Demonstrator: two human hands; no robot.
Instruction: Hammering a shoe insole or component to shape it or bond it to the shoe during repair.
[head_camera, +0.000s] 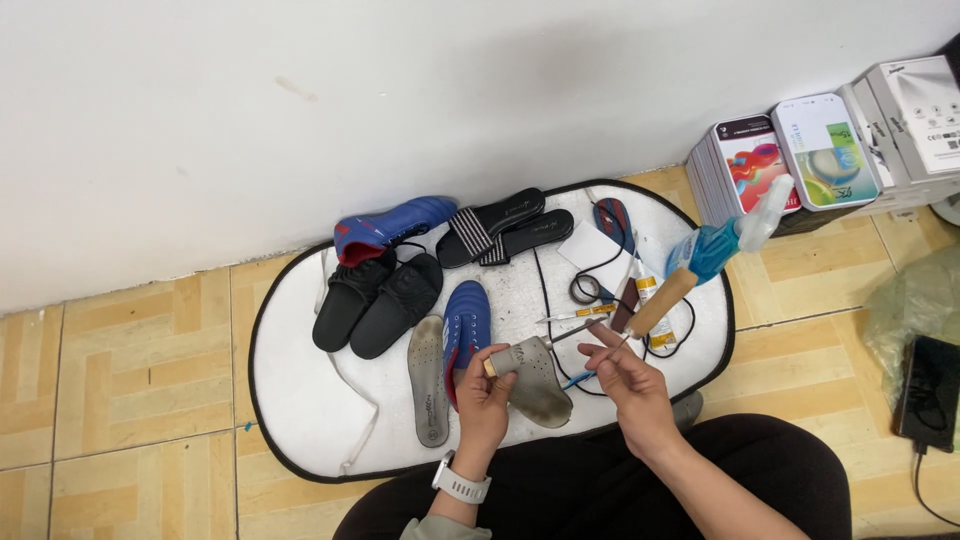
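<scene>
My left hand (483, 388) is curled shut around one end of the worn grey foam insole (533, 378), holding it up over the white oval mat with a black edge (300, 400), and the insole's long side runs down and to the right, toward my other hand. My right hand (628, 375) is just beside it, fingers pinched on the wooden-handled awl with a thin metal tip (640, 318). I think the tip points left at the insole, but it is too thin to be sure.
</scene>
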